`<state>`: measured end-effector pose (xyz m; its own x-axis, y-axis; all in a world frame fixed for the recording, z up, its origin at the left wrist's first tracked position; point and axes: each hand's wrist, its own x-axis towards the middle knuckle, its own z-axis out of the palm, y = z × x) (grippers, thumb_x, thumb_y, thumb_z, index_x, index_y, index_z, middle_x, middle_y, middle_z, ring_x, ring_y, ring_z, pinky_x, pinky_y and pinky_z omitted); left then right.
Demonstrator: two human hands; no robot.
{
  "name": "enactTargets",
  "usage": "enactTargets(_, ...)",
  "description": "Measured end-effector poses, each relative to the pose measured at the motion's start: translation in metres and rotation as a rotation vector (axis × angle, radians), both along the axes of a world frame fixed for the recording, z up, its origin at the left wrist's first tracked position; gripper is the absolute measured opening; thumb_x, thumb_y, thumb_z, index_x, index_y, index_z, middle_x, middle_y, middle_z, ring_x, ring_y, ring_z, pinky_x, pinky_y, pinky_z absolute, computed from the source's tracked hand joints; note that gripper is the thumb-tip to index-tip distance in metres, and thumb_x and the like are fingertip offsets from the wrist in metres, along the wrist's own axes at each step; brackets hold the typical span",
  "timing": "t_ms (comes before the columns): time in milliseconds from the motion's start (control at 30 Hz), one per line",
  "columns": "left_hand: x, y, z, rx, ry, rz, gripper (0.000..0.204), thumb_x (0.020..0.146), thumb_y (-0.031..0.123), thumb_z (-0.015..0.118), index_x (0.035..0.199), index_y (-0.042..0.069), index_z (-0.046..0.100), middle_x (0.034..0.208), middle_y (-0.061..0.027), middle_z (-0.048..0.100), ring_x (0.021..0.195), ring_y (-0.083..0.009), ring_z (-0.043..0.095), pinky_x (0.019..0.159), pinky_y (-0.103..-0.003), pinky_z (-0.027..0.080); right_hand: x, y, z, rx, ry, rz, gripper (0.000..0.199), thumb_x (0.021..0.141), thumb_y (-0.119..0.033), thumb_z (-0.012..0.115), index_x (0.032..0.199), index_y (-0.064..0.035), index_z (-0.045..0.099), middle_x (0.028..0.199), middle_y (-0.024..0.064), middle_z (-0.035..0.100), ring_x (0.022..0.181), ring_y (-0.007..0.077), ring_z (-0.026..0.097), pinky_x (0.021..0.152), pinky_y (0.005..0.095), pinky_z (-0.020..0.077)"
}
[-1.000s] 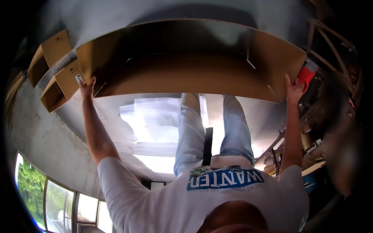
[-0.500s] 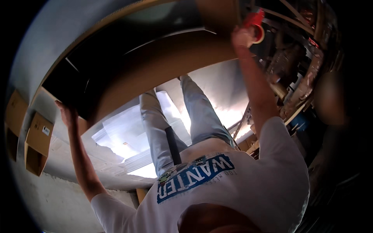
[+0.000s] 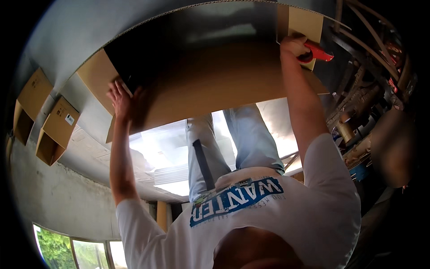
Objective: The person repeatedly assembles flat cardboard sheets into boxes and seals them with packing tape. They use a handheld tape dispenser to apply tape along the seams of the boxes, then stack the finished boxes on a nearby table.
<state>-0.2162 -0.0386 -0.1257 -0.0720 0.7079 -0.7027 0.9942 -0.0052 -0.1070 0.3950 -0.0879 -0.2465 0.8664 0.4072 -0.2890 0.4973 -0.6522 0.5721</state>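
One large cardboard box (image 3: pixel 215 74), its open side showing a dark inside, spans the gap between the fingers of both hands. The left hand (image 3: pixel 122 102) lies at its left end, fingers spread and slightly blurred, beside one tan flap (image 3: pixel 95 77); how firmly they press cannot be told. The right hand (image 3: pixel 293 46) is at the other end, fingers curled around one red tape dispenser (image 3: pixel 320 51), in front of one paler flap (image 3: pixel 307 22).

Well left of the left fingers hang or stand two small boxes (image 3: pixel 62 119), both open at one end; the one nearer the fingers bears one white label (image 3: pixel 69 119). Between the forearms are two legs in pale jeans (image 3: pixel 251 134) and one dark strap (image 3: pixel 204 166). Beyond the right fingers, curved bars (image 3: pixel 369 54) crowd together, too many to count. Far behind the left fingers, three window panes (image 3: pixel 54 245) show.
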Motion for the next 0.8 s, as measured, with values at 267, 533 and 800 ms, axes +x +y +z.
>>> enactTargets(267,0.016,-0.032,0.115,-0.142,-0.313,-0.454,0.109,0.068,0.072,0.067,0.149,0.012,0.025,0.145,-0.0139,0.041,0.133,-0.0373,0.040,0.108,-0.052,0.034,0.060,-0.016,0.084,0.752,0.353,-0.009,0.026,0.091,-0.022,0.052,0.109,-0.0125,0.068,0.112,0.0116,0.066,0.101,0.0290,0.063,0.078,0.0358,0.0527)
enactTargets(533,0.022,0.090,0.042,-0.466,-0.309,-0.434,0.069,0.072,0.078,0.056,0.091,0.014,0.074,0.081,-0.0096,0.071,0.081,-0.0270,0.068,0.076,-0.039,0.054,-0.077,0.143,0.270,0.680,0.536,1.269,0.043,0.085,-0.025,0.066,0.124,-0.0103,0.061,0.108,0.0214,0.057,0.097,0.0350,0.056,0.082,0.0444,0.0461)
enactTargets(800,0.023,0.095,-0.012,-0.136,-0.351,-0.329,0.062,0.072,0.069,0.065,0.097,0.013,0.069,0.096,-0.0084,0.069,0.096,-0.0290,0.063,0.083,-0.044,0.048,-0.156,0.169,0.222,0.526,0.654,1.222,0.044,0.084,-0.027,0.069,0.120,-0.0048,0.059,0.092,0.0217,0.060,0.087,0.0370,0.059,0.077,0.0461,0.0487)
